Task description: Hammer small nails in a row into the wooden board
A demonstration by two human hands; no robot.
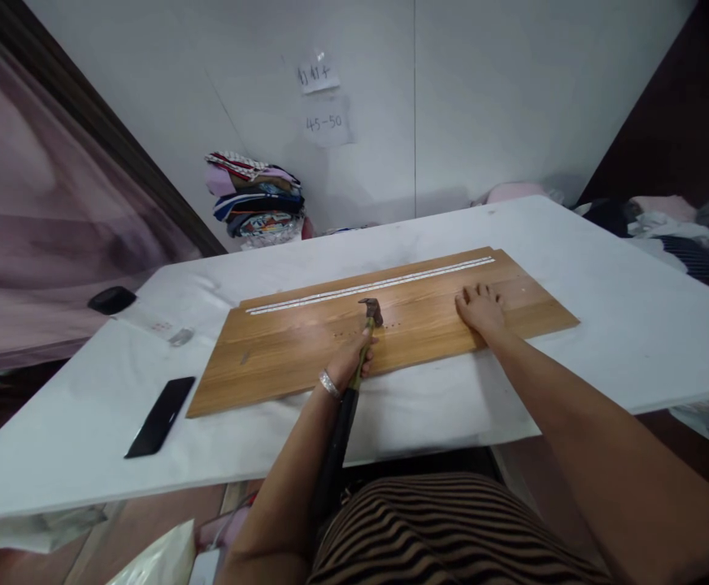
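My left hand (345, 361) is closed around a claw hammer (371, 312), gripping it high on the handle near the head. The hammer's black lower grip runs back toward my body. Under the hammer lies a wood-grain board (281, 349), flat on the white table. A row of small dark dots (392, 327) crosses the board's middle; I cannot tell whether they are nails or holes. My right hand (480, 310) rests on the board's right part with fingers spread, holding nothing. Along the board's far edge runs a pale double strip (367, 286).
A black phone (160, 416) lies left of the board on the white table (623, 325). Near the left edge sits a dark object (111, 301) beside a clear plastic packet (165, 327). Folded clothes (258, 199) are stacked against the wall, below paper notes (325, 122).
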